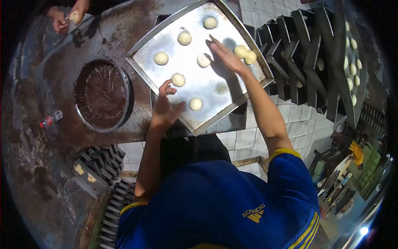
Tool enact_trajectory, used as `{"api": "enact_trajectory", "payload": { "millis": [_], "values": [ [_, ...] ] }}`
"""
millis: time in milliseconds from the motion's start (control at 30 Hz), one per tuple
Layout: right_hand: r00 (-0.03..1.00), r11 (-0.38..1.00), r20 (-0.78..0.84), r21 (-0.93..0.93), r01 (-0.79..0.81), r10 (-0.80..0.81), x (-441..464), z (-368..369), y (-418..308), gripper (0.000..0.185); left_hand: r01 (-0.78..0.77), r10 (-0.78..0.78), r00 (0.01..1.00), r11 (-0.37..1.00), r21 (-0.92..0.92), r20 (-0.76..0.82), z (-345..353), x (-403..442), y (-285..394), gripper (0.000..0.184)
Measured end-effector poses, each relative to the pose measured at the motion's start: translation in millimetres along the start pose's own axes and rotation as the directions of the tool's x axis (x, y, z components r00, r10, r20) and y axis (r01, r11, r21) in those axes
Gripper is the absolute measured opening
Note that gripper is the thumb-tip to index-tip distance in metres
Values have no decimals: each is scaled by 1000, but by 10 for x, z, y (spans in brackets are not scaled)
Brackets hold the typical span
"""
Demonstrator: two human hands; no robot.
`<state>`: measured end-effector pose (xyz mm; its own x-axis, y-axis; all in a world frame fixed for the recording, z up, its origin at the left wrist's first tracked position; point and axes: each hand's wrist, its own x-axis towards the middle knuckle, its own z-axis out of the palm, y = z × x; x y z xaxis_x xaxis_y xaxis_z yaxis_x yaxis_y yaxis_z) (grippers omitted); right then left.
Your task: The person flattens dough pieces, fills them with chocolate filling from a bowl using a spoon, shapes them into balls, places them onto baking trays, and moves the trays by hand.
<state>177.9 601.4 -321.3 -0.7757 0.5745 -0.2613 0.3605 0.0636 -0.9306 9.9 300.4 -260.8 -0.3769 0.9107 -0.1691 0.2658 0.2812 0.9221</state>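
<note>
A square metal baking tray (215,89) with raised edges lies in front of me, holding several pale dough balls spaced apart. My left hand (165,110) is over its near left edge, thumb apart from the fingers. Its fingertips are close to a dough ball (178,79); whether they touch it I cannot tell. Above the tray's middle, my right hand (228,57) has its fingers stretched out, beside another dough ball (204,60). Two dough balls (245,54) lie against each other by the right edge. Neither hand visibly grips anything.
A round pan (127,89) of dark brown paste stands left of the tray, near a red-labelled plastic bottle (52,119). Another person's hands (68,18) hold a pale piece at the upper left. Stacked trays (309,58) rise at right; more trays (97,170) stand lower left.
</note>
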Motion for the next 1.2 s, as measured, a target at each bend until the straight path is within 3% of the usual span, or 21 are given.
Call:
{"api": "enact_trajectory", "payload": {
  "millis": [33,100,167,233,333,367,467,500,567,633,700,767,800,833,867,900,1000,1033,1100,1133,1200],
  "values": [
    [996,957,-77,-289,12,-36,-132,-297,-43,72,-8,8,1000,1000,-5,6,24,45,68,88],
    [978,655,-146,-756,-11,-152,-335,-765,29,55,163,-163,985,987,11,63,58,138,259,85],
    [958,590,-205,-806,-49,-200,-528,-882,69,45,140,-148,982,988,67,116,129,228,326,82],
    [974,416,-225,-887,-197,-19,-673,-921,114,20,108,-129,976,987,123,176,249,332,384,80],
    [955,308,-293,-914,-266,-42,-642,-806,372,17,-121,105,962,991,49,252,491,493,528,70],
    [953,309,-300,-911,-274,-40,-629,-784,442,17,-125,108,960,991,50,260,621,570,544,70],
    [918,369,-388,-867,-334,-81,-642,-821,421,19,-343,326,890,939,-2,320,1151,984,516,66],
    [947,436,-319,-855,-279,-20,-671,-881,297,22,-414,379,861,910,33,339,1352,1169,530,66],
    [967,496,-254,-835,-238,36,-774,-985,194,26,-385,270,851,904,186,451,1638,1534,592,70],
    [923,851,33,-401,-339,384,-887,-1180,190,42,-421,292,842,882,214,453,1850,1832,383,72],
    [931,944,160,-37,-327,328,-1195,-1143,-38,39,-417,287,846,881,222,450,2047,2044,128,73],
    [947,945,24,58,-321,320,-1548,-919,-588,36,-365,290,872,922,129,395,1892,2018,177,53],
    [948,946,21,60,-319,319,-1680,-751,-812,36,-367,291,870,921,130,398,1809,1933,244,53],
    [965,973,-133,76,-218,227,-1775,-567,-1011,35,-71,159,894,973,-219,419,1687,1794,334,43],
    [950,991,-284,76,-110,127,-1806,-390,-1137,34,243,41,876,822,-514,480,1511,1623,476,40],
    [920,997,-384,18,-79,80,-1794,-181,-1116,31,305,4,876,770,-560,483,1213,1305,831,53],
    [844,994,-532,109,-14,70,-1637,587,-1422,31,-20,134,975,847,-532,176,751,777,960,51],
    [852,988,-517,152,-8,87,-1585,852,-1636,30,-84,99,995,875,-476,6,578,681,990,52],
    [880,964,-469,193,183,-73,-1453,1297,-1776,30,-3,-61,991,873,-488,-115,163,517,920,56],
    [898,901,-425,333,277,-119,-1407,1485,-1899,28,-14,-60,989,875,-484,-136,-67,409,983,56],
    [876,907,-466,305,289,-123,-1282,1879,-2225,26,-59,-85,975,793,-607,-206,-512,171,1082,63]
  ]
}}
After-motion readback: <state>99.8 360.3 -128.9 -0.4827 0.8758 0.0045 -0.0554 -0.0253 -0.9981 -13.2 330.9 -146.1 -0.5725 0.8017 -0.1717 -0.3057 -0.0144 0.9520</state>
